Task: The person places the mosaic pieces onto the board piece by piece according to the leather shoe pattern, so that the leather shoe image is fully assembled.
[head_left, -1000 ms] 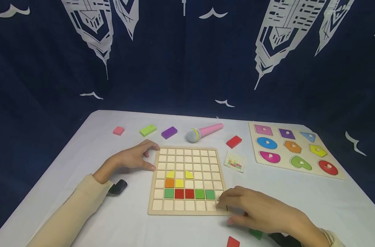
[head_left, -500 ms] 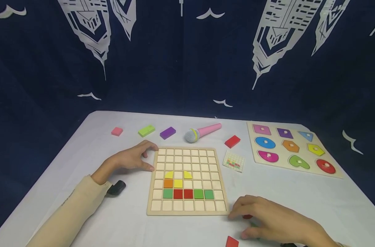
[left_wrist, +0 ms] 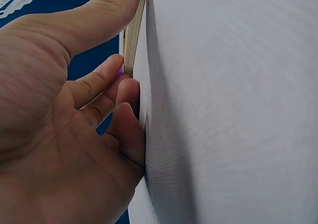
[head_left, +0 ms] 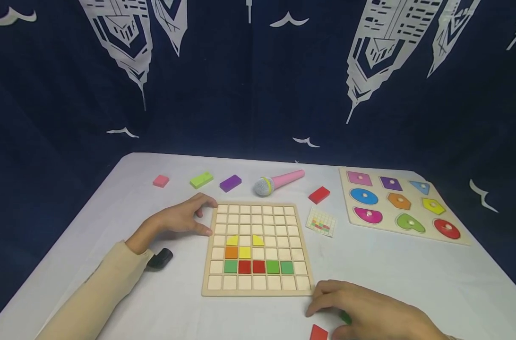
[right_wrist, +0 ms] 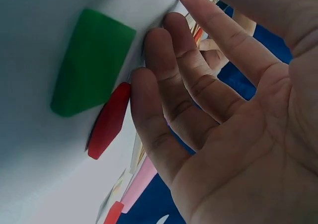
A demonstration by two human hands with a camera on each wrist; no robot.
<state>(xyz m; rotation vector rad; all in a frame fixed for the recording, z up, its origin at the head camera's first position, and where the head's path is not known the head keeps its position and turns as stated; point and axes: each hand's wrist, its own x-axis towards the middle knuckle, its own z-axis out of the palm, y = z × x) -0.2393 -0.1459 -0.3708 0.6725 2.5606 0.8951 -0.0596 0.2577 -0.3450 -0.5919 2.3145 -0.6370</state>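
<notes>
A wooden grid board (head_left: 258, 293) lies in the middle of the white table, with green, red, orange and yellow tiles (head_left: 245, 252) set in its lower rows. My left hand (head_left: 194, 218) rests against the board's upper left corner, thumb along its edge (left_wrist: 130, 45), and holds nothing. My right hand (head_left: 326, 297) lies flat on the table just off the board's near right corner. Its straight fingers (right_wrist: 198, 85) touch a loose green piece (right_wrist: 92, 60) and a red piece (right_wrist: 109, 119). Another red piece (head_left: 319, 333) lies by the near edge.
A pink toy microphone (head_left: 279, 182), a red block (head_left: 319, 194) and a pattern card (head_left: 322, 221) lie behind the board. Pink (head_left: 161, 181), green (head_left: 201, 180) and purple (head_left: 230, 183) blocks sit at the back left. A shape puzzle board (head_left: 347, 198) is at the right.
My right hand has drawn back from the board's near right corner toward the table's near edge, onto the loose pieces. The left hand has stayed where it was.
</notes>
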